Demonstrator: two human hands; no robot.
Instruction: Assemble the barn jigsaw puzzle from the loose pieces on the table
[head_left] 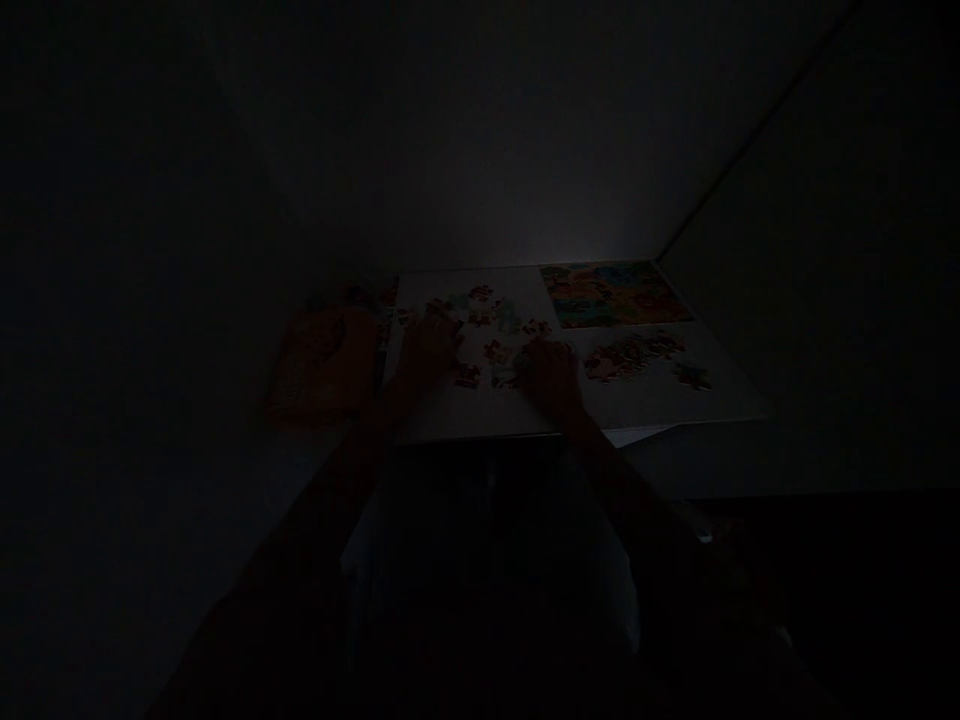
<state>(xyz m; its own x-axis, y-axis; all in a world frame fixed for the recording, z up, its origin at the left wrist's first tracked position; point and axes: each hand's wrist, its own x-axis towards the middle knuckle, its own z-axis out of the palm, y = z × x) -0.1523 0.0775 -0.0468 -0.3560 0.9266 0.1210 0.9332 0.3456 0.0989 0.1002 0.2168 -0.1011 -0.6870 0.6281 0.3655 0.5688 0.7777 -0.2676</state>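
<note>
Very dark frame, fingers hard to make out, left hand (427,348) and right hand (551,375) low among scattered jigsaw pieces (480,345) on a white board (465,415), cannot tell whether either hand holds a piece

Bare left hand (429,350), bare right hand (551,375), bare left forearm (330,500), bare right forearm (626,490), both in deep shadow, pale fabric edge (622,600) at the torso, perhaps a light open garment over something darker, hard to tell in this dimness
</note>
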